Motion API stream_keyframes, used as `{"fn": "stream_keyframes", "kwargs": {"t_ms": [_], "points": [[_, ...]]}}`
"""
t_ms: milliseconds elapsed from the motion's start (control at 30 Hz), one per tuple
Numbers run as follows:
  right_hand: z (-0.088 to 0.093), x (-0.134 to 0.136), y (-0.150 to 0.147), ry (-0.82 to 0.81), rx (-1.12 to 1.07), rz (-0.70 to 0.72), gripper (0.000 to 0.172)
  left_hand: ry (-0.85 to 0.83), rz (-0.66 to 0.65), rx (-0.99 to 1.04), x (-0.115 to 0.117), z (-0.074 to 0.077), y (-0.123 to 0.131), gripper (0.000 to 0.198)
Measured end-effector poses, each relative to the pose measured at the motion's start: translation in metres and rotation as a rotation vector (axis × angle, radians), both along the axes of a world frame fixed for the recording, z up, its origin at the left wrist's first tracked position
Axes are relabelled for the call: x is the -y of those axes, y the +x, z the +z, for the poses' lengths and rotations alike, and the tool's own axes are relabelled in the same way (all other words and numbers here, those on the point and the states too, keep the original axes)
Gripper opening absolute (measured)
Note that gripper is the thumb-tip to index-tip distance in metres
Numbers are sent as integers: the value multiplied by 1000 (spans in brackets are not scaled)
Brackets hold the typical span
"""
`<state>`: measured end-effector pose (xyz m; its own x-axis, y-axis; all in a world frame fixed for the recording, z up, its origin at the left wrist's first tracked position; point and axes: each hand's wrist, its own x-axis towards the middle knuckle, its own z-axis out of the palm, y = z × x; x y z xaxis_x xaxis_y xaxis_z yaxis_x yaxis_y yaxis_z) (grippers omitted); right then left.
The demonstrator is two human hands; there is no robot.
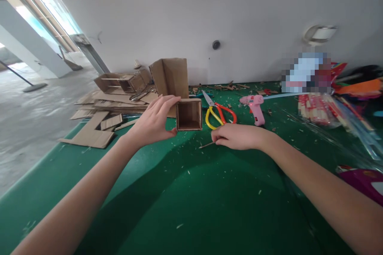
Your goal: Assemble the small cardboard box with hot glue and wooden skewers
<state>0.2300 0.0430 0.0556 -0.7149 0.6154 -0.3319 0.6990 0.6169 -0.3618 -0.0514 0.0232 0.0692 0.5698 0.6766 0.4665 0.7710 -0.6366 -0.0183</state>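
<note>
The small cardboard box (196, 105), taken as the landmark, sits in front of the person with its open end facing them; its depth runs away from them. Whether its base touches the worktop (167, 207) cannot be told. The left hand (158, 117) is nearer: it grips the box at its left side, fingers at the upper edge, thumb at the lower corner. The right hand (231, 135) is to the right of the box and slightly nearer the person, fingertips pinched on a thin stick (207, 145). The stick's long axis slants leftward, its free end lying just below the box's lower right corner, apart from it. Right of the box and behind the right hand are scissors (212, 102); farther right, a pink glue gun (255, 110). Left of the box lie flat cardboard pieces (98, 137).
</note>
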Motion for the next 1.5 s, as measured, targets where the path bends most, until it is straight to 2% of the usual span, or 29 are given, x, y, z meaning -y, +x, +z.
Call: {"fn": "stream_keyframes", "kwargs": {"t_ms": [100, 233, 367, 500, 667, 800, 1000, 1167, 1300, 1400, 1500], "points": [[5, 2, 0, -36, 26, -4, 24, 118, 12, -52, 2, 2, 1, 81], [11, 4, -1, -70, 78, -41, 24, 133, 60, -46, 1, 2, 1, 83], [12, 5, -1, -68, 30, -102, 23, -21, 79, 7, -1, -4, 4, 87], [4, 2, -1, -63, -89, -49, 14, -202, 115, 41, -2, -14, 9, 84], [-6, -1, 0, -58, -76, -33, 15, -393, 139, 70, -1, -21, 15, 87], [-5, 0, -2, -89, -72, -35, 14, -477, 168, 112, -1, -25, 17, 90], [3, 5, -6, -154, 34, -12, 18, -503, 200, 129, -3, -30, 16, 90], [-3, 4, -2, -84, -22, -82, 20, -517, 225, 100, -3, -30, 15, 93], [-9, 1, -2, -30, -69, -42, 15, -532, 229, 102, -3, -30, 15, 93], [-10, 0, -5, 5, -60, -25, 23, -526, 222, 114, -3, -30, 15, 93], [-9, 2, -7, -29, -26, -8, 25, -526, 219, 113, -3, -30, 15, 94]]}}
